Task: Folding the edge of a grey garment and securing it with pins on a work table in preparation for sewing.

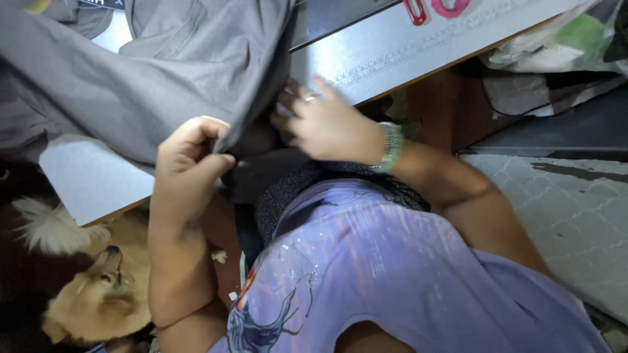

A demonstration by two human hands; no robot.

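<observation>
The person's left hand (190,157) is pinched shut on the lower edge of a grey garment (150,72), thumb and fingers bunching the cloth right at the hem. That garment is draped over the grey worktable (85,176) and fills everything from about 9 to 12 o'clock in the view. The right hand (330,127) sits just to the 3 o'clock side of the left one, fingers loosely spread and pointing up under the fabric's edge; whether it's actually gripping anything is hard to tell since the fingertips go into shadow. There's a pale green bangle (392,145) on that wrist.

Risky bits, as a guess: most of the cloth is hanging off the table edge, so one tug from a single pinch could drag the whole lot down onto the lap. The pink-handled scissors (435,8) at 1 o'clock sit well apart on the tabletop, but sliding fabric could catch them. And a tan dog (98,294) is lying at 7 o'clock, right below the dangling cloth.
</observation>
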